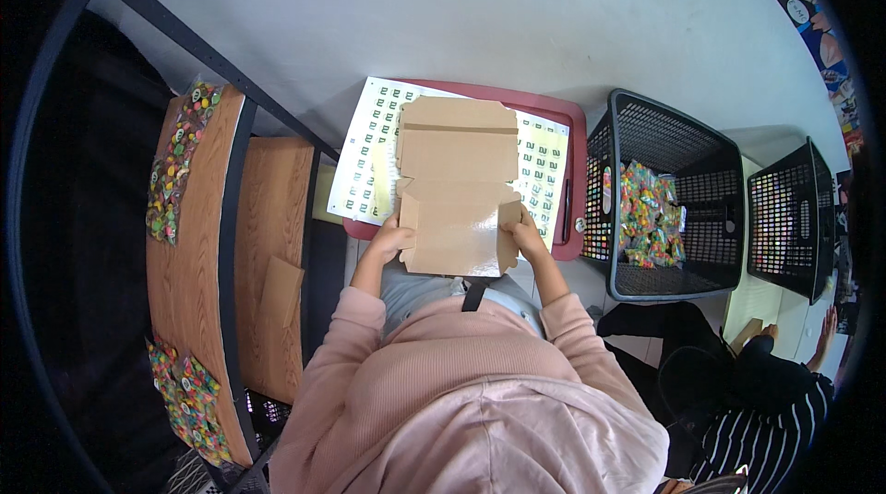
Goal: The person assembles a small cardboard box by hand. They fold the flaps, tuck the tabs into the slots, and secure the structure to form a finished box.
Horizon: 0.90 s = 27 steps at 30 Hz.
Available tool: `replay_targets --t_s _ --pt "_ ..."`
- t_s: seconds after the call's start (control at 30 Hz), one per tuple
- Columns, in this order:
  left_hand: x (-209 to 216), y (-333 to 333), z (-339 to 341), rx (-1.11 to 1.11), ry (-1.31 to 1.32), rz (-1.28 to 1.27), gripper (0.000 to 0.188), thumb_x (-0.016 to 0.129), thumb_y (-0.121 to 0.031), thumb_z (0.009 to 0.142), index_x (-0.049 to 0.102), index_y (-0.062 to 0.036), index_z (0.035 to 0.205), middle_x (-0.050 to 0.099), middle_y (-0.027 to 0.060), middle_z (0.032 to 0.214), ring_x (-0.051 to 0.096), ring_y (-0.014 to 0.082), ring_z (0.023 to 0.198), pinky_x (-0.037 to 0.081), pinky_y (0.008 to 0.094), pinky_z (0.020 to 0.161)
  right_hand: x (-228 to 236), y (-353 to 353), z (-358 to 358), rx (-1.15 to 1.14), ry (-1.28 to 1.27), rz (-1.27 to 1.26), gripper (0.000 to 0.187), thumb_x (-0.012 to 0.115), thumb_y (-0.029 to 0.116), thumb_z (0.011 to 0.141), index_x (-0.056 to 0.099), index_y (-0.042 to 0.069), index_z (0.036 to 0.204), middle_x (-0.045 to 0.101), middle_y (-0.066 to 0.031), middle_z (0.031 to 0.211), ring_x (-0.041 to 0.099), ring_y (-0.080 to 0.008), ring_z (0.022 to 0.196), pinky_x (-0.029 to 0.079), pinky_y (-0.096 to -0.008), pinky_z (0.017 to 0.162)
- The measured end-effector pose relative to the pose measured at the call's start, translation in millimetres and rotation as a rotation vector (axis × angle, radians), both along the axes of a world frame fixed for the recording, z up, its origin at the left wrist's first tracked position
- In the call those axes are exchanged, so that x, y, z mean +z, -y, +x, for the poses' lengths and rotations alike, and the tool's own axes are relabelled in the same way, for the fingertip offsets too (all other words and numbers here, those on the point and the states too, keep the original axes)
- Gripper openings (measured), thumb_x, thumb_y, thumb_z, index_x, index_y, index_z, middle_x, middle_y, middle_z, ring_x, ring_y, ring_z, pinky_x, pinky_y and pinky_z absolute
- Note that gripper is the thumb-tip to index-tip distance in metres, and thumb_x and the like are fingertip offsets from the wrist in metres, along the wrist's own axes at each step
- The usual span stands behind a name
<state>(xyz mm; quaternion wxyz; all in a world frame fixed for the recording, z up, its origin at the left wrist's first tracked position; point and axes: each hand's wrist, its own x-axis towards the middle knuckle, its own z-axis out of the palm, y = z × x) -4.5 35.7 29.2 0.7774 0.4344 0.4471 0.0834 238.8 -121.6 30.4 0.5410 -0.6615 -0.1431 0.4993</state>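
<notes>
As left hand [395,240] and right hand [524,234] grip cardboard [461,203], it crosses desk [578,153] front edge | crate [706,217] near right edge | wall [443,23] behind

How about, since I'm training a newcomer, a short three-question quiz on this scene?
1. What do the left hand and right hand hold between them?
2. True or false: the larger black basket has colourful packets inside.
3. The wooden shelf stands on which side of the person? A) left; B) right; C) both.

Key:
1. An opened-out cardboard box, gripped at its two sides.
2. True.
3. A.
</notes>
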Motion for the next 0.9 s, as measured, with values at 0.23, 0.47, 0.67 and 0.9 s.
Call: replay_targets --t_s 0.23,0.47,0.67,0.9 --pt "35.1 -8.8 11.5 0.140 0.307 0.037 0.079 0.056 0.003 0.068 0.016 -0.0056 0.136 0.030 0.0107 0.131 0.034 0.0224 0.120 0.035 0.0326 0.095 16.9 0.5 -2.8 -0.027 0.155 0.104 0.070 0.053 -0.006 0.067 0.027 0.003 0.132 0.049 -0.0120 0.113 0.049 -0.0207 0.103 0.042 -0.0298 0.085" --pt "0.8 -22.5 14.5 0.230 0.083 0.379 0.042 0.056 0.000 0.068 0.042 -0.0016 0.107 0.053 0.0100 0.106 0.053 0.0217 0.097 0.043 0.0308 0.081 23.2 -10.2 5.4 0.067 0.195 0.074 0.052 0.062 0.004 0.067 0.044 0.000 0.115 0.054 -0.0114 0.104 0.055 -0.0200 0.091 0.045 -0.0316 0.078" --pt "-2.0 -25.8 22.0 0.079 -0.312 0.775 0.036 0.065 -0.008 0.067 0.046 -0.0013 0.098 0.060 0.0154 0.091 0.059 0.0269 0.086 0.045 0.0338 0.074 3.0 -28.8 12.4 -0.050 0.401 -0.232 0.036 0.072 0.018 0.064 0.058 -0.001 0.092 0.061 -0.0102 0.084 0.058 -0.0182 0.081 0.045 -0.0290 0.072" --pt "-17.1 -17.4 31.9 0.138 -0.532 0.933 0.045 0.072 -0.011 0.064 0.047 -0.0029 0.102 0.060 0.0165 0.093 0.059 0.0314 0.086 0.046 0.0362 0.074 20.6 -46.8 -8.0 -0.076 0.904 -0.466 0.041 0.075 0.023 0.058 0.060 0.000 0.089 0.062 -0.0159 0.084 0.060 -0.0296 0.078 0.045 -0.0358 0.073"
